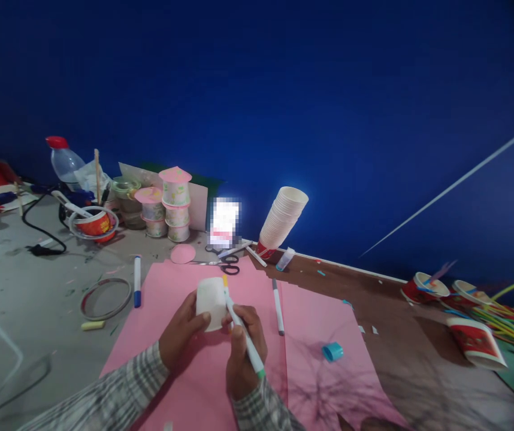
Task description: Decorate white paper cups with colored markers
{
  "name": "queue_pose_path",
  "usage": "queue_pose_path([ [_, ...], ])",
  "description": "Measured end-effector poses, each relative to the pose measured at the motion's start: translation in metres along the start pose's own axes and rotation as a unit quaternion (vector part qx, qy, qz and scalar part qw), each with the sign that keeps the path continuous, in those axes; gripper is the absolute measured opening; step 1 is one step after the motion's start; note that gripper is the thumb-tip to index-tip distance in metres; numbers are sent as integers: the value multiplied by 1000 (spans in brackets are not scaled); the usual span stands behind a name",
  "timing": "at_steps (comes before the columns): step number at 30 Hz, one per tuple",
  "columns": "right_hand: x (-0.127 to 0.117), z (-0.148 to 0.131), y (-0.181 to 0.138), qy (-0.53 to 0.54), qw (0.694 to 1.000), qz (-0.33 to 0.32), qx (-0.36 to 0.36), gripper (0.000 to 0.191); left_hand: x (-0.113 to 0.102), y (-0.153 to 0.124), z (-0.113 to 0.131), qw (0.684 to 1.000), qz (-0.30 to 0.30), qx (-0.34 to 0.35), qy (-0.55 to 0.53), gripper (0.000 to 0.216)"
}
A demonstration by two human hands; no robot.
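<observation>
My left hand [180, 335] grips a small white paper cup [211, 302] lying on its side above a pink paper sheet [185, 383]. In my right hand [243, 353], fingers closed, is a white marker pen [241, 326] with a green end; its yellow tip touches the cup's right side. Both sleeves are grey plaid.
Around the sheet lie a blue-capped marker [137, 280], another marker [277, 306], scissors [225, 263], a blue cap [332, 351], a wire ring [105, 297] and a pink disc [182, 254]. Behind stand stacked decorated cups [175, 206], a tilted stack of white cups [281, 221], a bottle [64, 158]. Cups and straws [499, 317] at right.
</observation>
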State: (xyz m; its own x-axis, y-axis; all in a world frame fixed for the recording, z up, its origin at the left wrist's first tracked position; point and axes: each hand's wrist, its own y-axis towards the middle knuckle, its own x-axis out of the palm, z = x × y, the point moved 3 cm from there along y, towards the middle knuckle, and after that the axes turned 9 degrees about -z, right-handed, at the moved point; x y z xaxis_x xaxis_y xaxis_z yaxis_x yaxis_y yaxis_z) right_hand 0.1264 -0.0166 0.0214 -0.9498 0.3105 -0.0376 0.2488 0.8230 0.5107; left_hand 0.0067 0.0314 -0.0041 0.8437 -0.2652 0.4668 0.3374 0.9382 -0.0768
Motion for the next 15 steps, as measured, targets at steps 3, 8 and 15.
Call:
queue_pose_path([
  [3,3,-2,-5,-15,999,-8,-44,20,2,0,2,998,-14,-15,-66,47],
  [8,6,-14,-11,-68,987,-47,-138,26,3,-1,2,991,-28,-86,-98,48],
  [15,12,-29,-18,-115,967,-93,-208,31,-13,-1,-5,982,-35,-142,-116,47],
])
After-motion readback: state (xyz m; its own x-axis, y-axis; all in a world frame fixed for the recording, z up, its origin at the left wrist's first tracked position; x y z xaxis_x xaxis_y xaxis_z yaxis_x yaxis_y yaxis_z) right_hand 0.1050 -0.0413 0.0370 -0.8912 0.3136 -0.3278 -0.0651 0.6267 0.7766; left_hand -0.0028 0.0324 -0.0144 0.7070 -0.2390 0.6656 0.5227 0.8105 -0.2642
